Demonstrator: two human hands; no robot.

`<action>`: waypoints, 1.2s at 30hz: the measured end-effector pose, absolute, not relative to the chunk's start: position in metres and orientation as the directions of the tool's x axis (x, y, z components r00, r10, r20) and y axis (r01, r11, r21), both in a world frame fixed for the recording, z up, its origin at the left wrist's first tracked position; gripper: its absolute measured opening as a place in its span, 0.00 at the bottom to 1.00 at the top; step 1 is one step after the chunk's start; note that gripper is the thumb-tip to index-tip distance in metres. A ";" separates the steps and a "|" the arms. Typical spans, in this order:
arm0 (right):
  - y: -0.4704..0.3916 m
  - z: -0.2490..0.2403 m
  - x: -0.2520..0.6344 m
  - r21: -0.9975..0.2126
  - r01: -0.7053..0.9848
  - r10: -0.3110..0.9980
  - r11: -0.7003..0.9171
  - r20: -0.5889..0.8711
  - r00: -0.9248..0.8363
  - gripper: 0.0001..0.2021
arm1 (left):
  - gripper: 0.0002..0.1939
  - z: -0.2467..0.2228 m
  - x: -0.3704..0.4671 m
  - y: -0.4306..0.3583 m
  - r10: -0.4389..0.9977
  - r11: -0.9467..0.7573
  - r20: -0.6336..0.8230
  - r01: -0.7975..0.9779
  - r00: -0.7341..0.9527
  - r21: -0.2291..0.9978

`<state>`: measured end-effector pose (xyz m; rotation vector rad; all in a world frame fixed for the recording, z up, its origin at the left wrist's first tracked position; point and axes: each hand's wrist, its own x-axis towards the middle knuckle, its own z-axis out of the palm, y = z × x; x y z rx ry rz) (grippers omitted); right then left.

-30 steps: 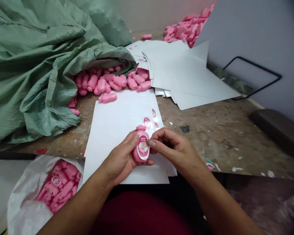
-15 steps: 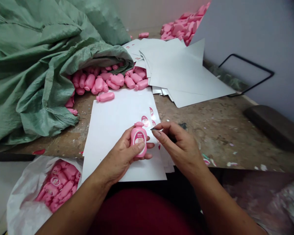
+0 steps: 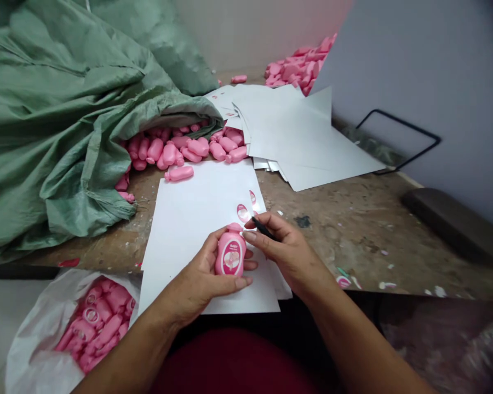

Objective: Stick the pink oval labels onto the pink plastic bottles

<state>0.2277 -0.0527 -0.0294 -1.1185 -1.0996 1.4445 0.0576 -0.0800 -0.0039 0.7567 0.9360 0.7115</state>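
A small pink bottle (image 3: 231, 257) with an oval "BABY" label facing up lies in my left hand (image 3: 205, 273), whose fingers wrap round it from below and the side. Beside the bottle's neck, my right hand (image 3: 285, 246) is closed on a slim black pointed tool (image 3: 264, 228); its exact kind I cannot make out. The tool's tip is over the sticker sheet (image 3: 197, 219), where a few oval pink labels (image 3: 242, 212) show near the right edge. One unlabelled pink bottle (image 3: 179, 174) rests at the sheet's far left corner.
A green sack (image 3: 78, 137) spills pink bottles (image 3: 197, 148) onto the table at the left. White sheets (image 3: 287, 126) are stacked behind. More bottles (image 3: 293, 68) pile at the back. Lower left, a white bag (image 3: 36, 339) holds labelled bottles. A black wire frame (image 3: 398, 120) stands right.
My left thumb has moved off the label to the bottle's lower edge. My right hand has come closer to the bottle's neck, and more of the black tool shows. The view has tilted slightly up.
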 end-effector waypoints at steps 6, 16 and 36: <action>-0.046 -0.031 0.247 -0.978 0.206 1.000 -0.020 -0.020 -0.001 0.14 | 0.30 0.011 -0.072 -0.125 0.841 0.518 -0.537 0.378 -0.062 0.767; -0.004 -0.044 0.255 -0.552 0.814 0.976 0.181 0.205 -0.078 0.10 | 0.19 0.007 0.002 -0.040 0.955 -0.208 0.010 0.650 0.296 0.731; -0.009 -0.058 0.249 -0.426 0.870 0.961 0.248 0.224 -0.165 0.09 | 0.35 -0.045 0.050 0.001 0.828 -0.315 -0.129 0.644 0.545 0.697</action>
